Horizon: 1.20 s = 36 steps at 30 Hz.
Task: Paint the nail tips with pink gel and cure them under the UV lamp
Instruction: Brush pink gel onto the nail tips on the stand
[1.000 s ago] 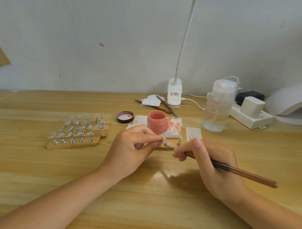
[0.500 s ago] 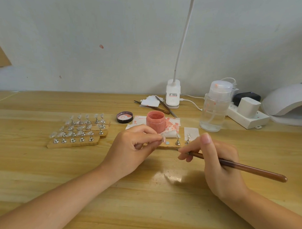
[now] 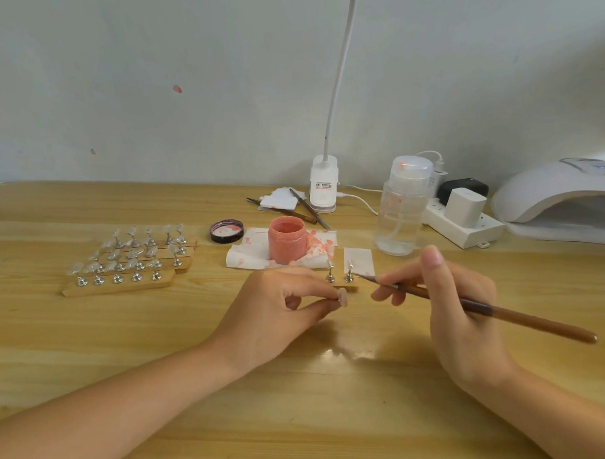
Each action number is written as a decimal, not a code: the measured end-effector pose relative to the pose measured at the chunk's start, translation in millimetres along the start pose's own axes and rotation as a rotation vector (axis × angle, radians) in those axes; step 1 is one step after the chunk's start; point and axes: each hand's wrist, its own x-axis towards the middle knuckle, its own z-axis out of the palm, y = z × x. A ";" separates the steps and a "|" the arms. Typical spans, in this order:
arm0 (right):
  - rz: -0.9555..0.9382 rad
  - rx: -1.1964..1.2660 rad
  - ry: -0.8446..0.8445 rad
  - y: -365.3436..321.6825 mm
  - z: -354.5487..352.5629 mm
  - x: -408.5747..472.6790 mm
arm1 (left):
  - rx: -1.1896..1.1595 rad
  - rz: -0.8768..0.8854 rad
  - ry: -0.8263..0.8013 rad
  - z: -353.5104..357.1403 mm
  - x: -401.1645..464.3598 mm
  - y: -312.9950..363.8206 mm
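Over a wooden counter point(image 3: 187, 345), a pink-painted nail tip point(image 3: 342, 297) on its small stand is pinched in the grip of the left hand point(image 3: 277, 311), while a brown nail brush point(image 3: 480, 307) is held pen-style by the right hand point(image 3: 462, 314). Beyond them, an open jar of pink gel point(image 3: 287, 239) is seen on stained tissue point(image 3: 248, 256); farther right, the white UV lamp point(image 3: 563, 197) is set against the wall.

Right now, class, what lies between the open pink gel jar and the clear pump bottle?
In the head view, between the pink gel jar and the clear pump bottle: the stained tissue under the jar, then a small white square pad on the wooden table.
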 end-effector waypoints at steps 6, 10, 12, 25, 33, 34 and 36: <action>-0.004 -0.029 -0.028 4.1 -5.0 -6.7 | 0.064 0.036 -0.001 6.0 2.0 1.0; 0.015 -0.075 -0.085 5.5 -4.1 -7.1 | 0.072 -0.030 -0.047 5.7 0.7 0.7; 0.016 -0.106 -0.103 5.6 -4.1 -7.2 | 0.083 -0.053 -0.054 6.3 0.6 1.5; 0.082 -0.113 -0.160 7.8 -2.8 -7.2 | 0.116 -0.087 -0.064 7.0 1.9 0.8; 0.126 -0.133 -0.149 7.9 -2.1 -5.2 | 0.115 -0.049 -0.057 6.2 2.2 0.4; 0.137 -0.117 -0.157 8.1 -2.2 -5.7 | 0.119 -0.048 -0.059 6.0 2.4 0.3; 0.139 -0.079 -0.159 7.8 -2.9 -6.7 | 0.122 -0.046 -0.061 6.0 2.9 -0.1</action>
